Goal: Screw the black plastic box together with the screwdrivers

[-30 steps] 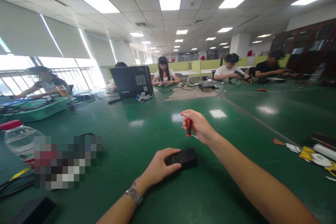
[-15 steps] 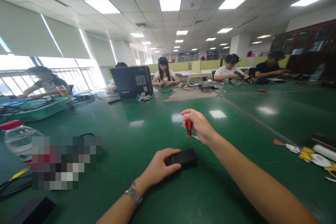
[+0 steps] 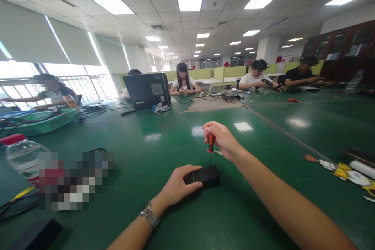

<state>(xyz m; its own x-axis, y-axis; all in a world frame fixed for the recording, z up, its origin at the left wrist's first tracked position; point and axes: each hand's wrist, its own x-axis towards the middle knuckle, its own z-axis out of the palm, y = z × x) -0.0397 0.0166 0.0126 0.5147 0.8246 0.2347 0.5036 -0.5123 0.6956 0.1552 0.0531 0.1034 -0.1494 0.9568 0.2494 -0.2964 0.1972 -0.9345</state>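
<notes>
A small black box (image 3: 208, 176) lies on the green table, its kind not clear to me. My left hand (image 3: 182, 183) is closed around its left end, thumb on the near side and fingers on the far side. Upright above the box's right part stands a screwdriver (image 3: 211, 142) with an orange and black handle. My right hand (image 3: 220, 137) grips that handle from above. The thin shaft reaches down to the top of the box; the tip itself is too small to make out.
Left on the green table (image 3: 131, 187) are a bottle with a red cap (image 3: 25, 156), a green basket (image 3: 52, 125) and a dark object (image 3: 38, 234). A computer case (image 3: 146, 90) stands farther back. Another screwdriver (image 3: 294, 100) lies far right. Several people sit around.
My hands, the box and the screwdriver hold nearly the same place. At the far left, a person's arm has stretched out toward the left.
</notes>
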